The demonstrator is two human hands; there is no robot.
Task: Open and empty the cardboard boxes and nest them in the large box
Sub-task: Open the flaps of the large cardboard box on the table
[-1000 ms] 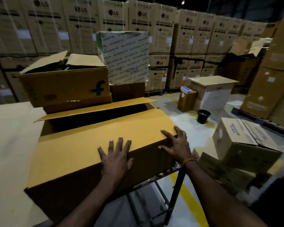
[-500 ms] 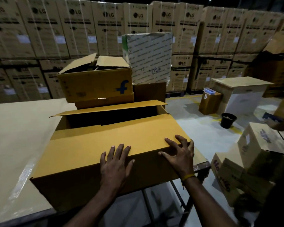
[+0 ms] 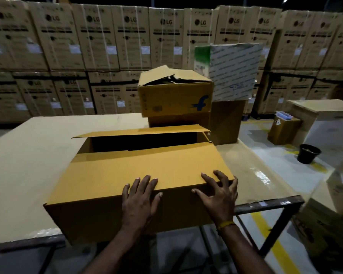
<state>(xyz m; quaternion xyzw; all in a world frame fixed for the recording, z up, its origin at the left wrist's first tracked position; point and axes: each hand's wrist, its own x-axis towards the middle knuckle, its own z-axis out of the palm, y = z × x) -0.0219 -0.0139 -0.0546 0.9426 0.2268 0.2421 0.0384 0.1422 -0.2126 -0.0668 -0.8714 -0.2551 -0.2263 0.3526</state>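
Observation:
A large yellow cardboard box (image 3: 139, 171) lies on the table's near edge, its far flap raised over a dark opening. My left hand (image 3: 140, 200) presses flat on the box's near top edge, fingers straight. My right hand (image 3: 219, 194) rests with spread fingers on the box's near right corner. Behind it a smaller yellow box (image 3: 174, 95) with a blue logo and loosely folded flaps sits on another brown box (image 3: 178, 120). A white and green printed box (image 3: 232, 70) stands on a brown box to the right.
The table (image 3: 28, 155) is covered with cardboard sheet and has a metal frame (image 3: 269, 204) at the right. Stacked cartons form a wall behind. On the floor at right are a black bucket (image 3: 308, 154), a small brown box (image 3: 284, 129) and more cartons (image 3: 329, 218).
The view has swung left, so the boxes sit further right in frame. The large box has slid further onto the table. Both hands stay on its near edge.

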